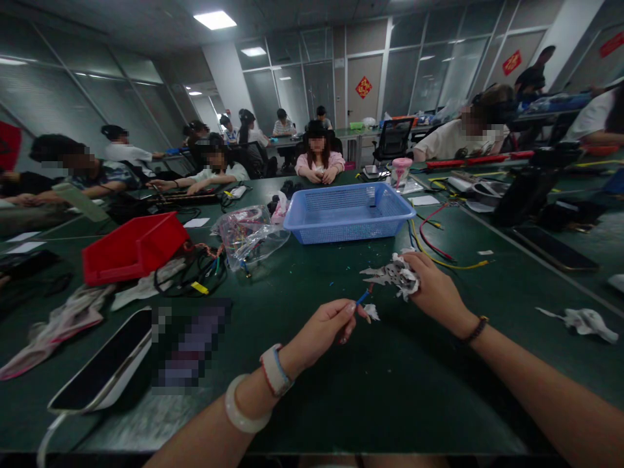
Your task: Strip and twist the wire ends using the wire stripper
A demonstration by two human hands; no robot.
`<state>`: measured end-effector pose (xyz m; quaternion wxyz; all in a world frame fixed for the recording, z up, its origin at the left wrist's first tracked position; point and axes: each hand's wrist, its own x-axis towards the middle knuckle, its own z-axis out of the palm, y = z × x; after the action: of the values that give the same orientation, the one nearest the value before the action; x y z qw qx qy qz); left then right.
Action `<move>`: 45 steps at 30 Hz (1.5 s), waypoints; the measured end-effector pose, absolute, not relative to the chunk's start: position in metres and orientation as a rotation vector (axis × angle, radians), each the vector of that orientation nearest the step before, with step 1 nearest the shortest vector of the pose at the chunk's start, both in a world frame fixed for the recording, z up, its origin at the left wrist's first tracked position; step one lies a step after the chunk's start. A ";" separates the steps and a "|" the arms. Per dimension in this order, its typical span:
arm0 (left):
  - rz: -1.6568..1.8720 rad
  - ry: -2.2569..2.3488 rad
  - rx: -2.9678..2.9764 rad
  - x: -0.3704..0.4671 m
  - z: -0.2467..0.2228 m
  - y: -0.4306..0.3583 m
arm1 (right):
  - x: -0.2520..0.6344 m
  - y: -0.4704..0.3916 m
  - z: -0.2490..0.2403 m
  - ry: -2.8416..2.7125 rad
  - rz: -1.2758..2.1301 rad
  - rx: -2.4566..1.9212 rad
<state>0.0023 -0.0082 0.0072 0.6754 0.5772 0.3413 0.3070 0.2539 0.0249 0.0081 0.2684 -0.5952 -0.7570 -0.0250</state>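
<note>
My left hand (331,325) pinches a short blue wire (363,298) whose far end shows bare copper. To the right, my right hand (433,286) is wrapped round a metal wire-stripping tool (387,274) with white tissue bunched about its handles. The tool's jaws point left, just above the copper end; whether they touch it I cannot tell. A scrap of white tissue (372,312) is beside the fingers of my left hand. Small blue bits lie on the green table (312,383) behind the wire.
A blue basket (348,227) stands beyond my hands. Leftward are a clear bag of wires (251,237), a red bin (134,250), gloves (68,325) and a phone (107,361). Loose cables (439,257) and crumpled tissue (587,322) lie rightward. A person (319,159) sits opposite.
</note>
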 end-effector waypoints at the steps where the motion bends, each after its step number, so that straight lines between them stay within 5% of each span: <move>1: 0.695 0.793 1.337 0.002 0.008 -0.009 | 0.254 0.025 0.008 -2.034 -0.067 -1.624; 14: 0.884 1.150 1.897 -0.002 0.011 -0.009 | 0.252 0.026 0.003 -2.190 -0.014 -1.820; 45: 0.833 1.335 1.670 -0.001 0.007 -0.003 | 0.246 0.020 0.008 -2.269 0.007 -1.915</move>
<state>-0.0013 -0.0025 0.0072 0.4109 0.6636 0.5302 0.3311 0.2460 0.0203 0.0082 0.0862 -0.6425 -0.7614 0.0023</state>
